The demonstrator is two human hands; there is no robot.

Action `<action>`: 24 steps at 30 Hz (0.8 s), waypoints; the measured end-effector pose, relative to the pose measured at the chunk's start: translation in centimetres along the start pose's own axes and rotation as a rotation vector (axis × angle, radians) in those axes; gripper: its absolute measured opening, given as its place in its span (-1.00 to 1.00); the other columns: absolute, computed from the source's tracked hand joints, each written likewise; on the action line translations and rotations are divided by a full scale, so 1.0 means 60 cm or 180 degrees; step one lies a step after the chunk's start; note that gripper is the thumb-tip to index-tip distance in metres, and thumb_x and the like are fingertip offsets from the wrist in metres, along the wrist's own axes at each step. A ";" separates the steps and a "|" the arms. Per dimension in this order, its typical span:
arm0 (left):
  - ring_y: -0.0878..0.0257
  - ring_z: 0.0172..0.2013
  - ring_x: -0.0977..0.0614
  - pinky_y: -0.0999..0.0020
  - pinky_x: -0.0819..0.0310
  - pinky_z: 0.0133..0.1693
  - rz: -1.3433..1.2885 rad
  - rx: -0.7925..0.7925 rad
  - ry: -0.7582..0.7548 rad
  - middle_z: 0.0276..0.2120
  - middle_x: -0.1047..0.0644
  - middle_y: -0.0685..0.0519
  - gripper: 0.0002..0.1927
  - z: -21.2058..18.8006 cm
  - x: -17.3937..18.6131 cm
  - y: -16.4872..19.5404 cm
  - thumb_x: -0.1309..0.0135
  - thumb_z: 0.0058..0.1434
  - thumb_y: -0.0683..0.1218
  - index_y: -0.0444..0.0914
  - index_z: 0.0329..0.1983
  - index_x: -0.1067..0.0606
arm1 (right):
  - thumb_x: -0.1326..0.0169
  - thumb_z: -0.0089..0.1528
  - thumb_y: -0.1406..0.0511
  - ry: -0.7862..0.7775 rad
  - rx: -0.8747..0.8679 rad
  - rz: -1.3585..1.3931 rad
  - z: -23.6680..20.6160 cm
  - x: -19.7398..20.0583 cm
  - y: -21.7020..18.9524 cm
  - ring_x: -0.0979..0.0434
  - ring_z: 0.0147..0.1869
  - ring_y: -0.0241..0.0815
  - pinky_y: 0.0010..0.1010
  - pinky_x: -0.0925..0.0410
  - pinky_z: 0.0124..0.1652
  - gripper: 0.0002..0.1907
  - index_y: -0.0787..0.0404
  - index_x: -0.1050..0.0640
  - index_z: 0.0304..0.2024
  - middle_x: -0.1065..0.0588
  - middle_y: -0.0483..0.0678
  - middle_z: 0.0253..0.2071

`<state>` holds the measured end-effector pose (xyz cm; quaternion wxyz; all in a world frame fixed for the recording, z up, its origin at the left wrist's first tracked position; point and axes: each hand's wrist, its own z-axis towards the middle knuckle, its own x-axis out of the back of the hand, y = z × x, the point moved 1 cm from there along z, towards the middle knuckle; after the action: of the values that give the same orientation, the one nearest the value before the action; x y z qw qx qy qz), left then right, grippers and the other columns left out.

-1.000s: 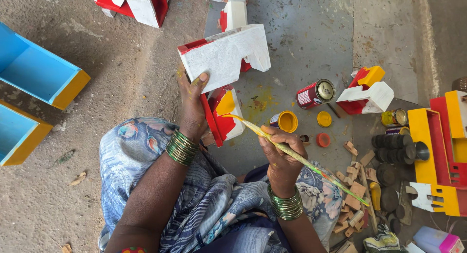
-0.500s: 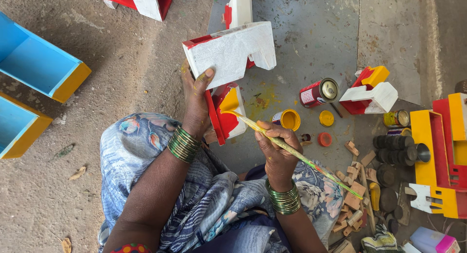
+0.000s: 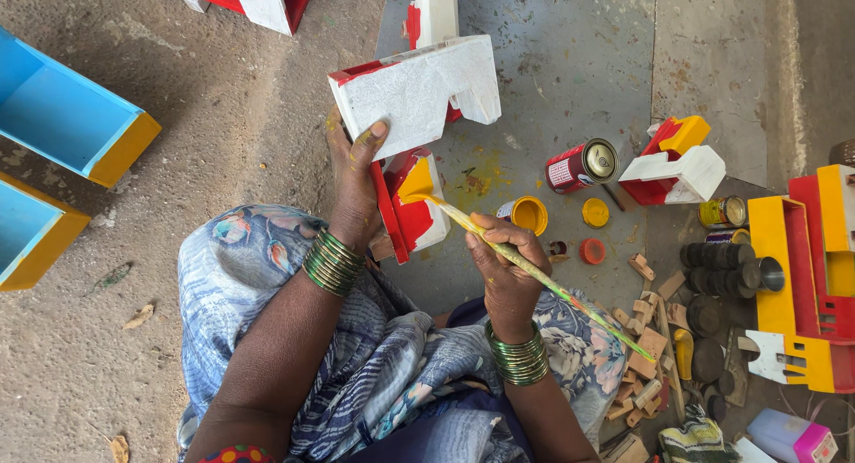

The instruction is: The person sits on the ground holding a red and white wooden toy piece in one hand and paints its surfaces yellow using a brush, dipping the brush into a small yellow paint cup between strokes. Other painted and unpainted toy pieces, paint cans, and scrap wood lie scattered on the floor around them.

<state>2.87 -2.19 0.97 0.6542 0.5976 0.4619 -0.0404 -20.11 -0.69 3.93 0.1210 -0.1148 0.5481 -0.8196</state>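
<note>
The left hand [image 3: 354,180] is gripping a wooden toy piece [image 3: 411,138], white on its broad face with red and yellow on the part below, fingers wrapped behind it and the thumb pressing flat on the white face, so the piece is standing tilted up off the floor just ahead of the lap. The right hand [image 3: 504,267] is pinching a long paintbrush [image 3: 534,276] between thumb and fingers, with the bristle end touching the yellow patch on the lower section, just beside the left thumb. An open pot of yellow paint [image 3: 528,214] is sitting just beyond the right hand, its yellow lid [image 3: 594,212] and a small red cap [image 3: 591,250] lying near it, and a red tin can [image 3: 581,166] is lying on its side farther out. Small wooden blocks [image 3: 643,338] are scattered to the right of the right wrist. The yellow is running right up against red, so a slight slip of the brush would likely be smearing one colour into the other. The left thumb is resting on white paint and could be marking it if that coat is wet; the pictures cannot tell. The trailing brush handle is passing low near the pot and could be knocking it.
</note>
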 end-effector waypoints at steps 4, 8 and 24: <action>-0.11 0.34 -0.36 -0.12 -0.52 0.22 -0.0007 0.0057 -0.0011 0.29 -0.22 -0.23 0.19 -0.001 -0.001 0.003 -0.30 -0.01 0.30 -0.17 0.51 0.12 | -0.20 0.26 0.58 0.0074 -0.0026 -0.0029 0.002 0.007 0.003 -0.60 0.21 -0.13 -0.36 -0.53 0.18 -0.77 0.28 -0.48 -0.10 -0.57 0.18 0.07; -0.15 0.34 -0.37 -0.15 -0.51 0.23 0.0005 0.0046 0.0016 0.29 -0.23 -0.26 0.20 -0.001 -0.002 0.004 -0.30 0.00 0.30 -0.18 0.51 0.12 | -0.19 0.26 0.58 0.0147 -0.0023 -0.0036 0.006 0.015 0.005 -0.61 0.19 -0.14 -0.40 -0.55 0.13 -0.77 0.28 -0.48 -0.11 -0.57 0.19 0.07; -0.15 0.26 -0.47 -0.10 -0.65 0.12 -0.0072 0.0160 -0.0036 0.23 -0.26 -0.28 0.16 -0.002 -0.007 0.008 -0.29 0.01 0.23 -0.15 0.49 0.15 | -0.18 0.27 0.58 0.0025 0.0145 -0.0125 -0.002 -0.005 -0.027 -0.60 0.19 -0.13 -0.34 -0.55 0.16 -0.75 0.30 -0.44 -0.09 -0.56 0.19 0.06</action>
<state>2.84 -2.17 1.60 0.6411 0.6084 0.4636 -0.0627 -19.97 0.13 5.37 0.1054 -0.1196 0.5273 -0.8346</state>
